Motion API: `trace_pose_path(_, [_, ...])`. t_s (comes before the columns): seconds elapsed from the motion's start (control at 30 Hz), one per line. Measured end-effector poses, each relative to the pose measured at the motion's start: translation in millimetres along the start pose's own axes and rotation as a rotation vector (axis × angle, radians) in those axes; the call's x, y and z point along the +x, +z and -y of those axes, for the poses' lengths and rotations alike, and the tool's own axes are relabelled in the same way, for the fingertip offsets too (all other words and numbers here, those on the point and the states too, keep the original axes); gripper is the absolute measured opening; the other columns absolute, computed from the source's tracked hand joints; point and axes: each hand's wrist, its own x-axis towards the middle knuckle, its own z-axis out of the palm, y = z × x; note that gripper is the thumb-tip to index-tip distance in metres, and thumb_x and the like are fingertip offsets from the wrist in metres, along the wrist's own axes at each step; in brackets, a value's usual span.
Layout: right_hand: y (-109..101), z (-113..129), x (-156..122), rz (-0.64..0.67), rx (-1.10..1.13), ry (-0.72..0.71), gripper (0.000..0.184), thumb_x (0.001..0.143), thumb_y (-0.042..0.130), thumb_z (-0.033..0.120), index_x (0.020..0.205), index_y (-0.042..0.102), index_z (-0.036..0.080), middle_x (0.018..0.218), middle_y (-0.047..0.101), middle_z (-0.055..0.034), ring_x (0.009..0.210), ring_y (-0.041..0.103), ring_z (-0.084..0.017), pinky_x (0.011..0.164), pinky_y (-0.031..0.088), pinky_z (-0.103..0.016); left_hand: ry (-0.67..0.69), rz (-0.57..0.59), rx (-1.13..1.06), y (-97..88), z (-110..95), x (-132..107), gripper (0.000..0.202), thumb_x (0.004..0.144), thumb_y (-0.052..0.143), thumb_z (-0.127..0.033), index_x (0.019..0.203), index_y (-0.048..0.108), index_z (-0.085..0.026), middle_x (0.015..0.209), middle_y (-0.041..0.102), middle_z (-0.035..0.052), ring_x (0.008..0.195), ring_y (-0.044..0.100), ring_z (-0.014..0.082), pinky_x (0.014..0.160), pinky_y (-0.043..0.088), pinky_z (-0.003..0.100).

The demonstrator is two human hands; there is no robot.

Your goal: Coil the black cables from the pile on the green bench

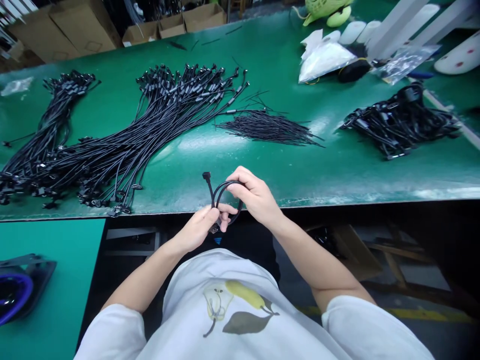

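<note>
A black cable (222,187), bent into a loop, is held between my two hands over the near edge of the green table. My left hand (202,225) pinches the lower part of the loop, and one cable end with a black connector sticks up above it. On the right side of the loop, my right hand (257,197) is closed with thumb and fingers on the cable. Beyond my hands lies a pile of thin black ties (270,127). To the left is a large bundle of straight black cables (161,117) with connectors at their ends.
Another cable bundle (62,107) lies farther left. A heap of coiled cables (401,120) sits at right. White plastic bags (324,60) and a green plush toy (324,10) are at the back right. Cardboard boxes (80,30) stand behind the green table (285,175).
</note>
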Motion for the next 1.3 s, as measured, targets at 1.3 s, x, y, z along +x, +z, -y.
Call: trace_pose_path(1.3, [-26.4,8.0,-26.8,0.648,-1.015,-0.656,0.032,0.101,0.034,0.028,0.077,0.053,0.016,0.068,0.052,-0.0019,0.060,0.039,-0.015,0.062,0.021,-0.032,-0.352,0.314,0.387,-3.8,-29.5,-3.5,0.033,0.097,0.036,-0.043,0.086,0.052,-0.016,0.065,0.040,-0.0045,0.058,0.035,0.0098,0.056,0.033,0.025])
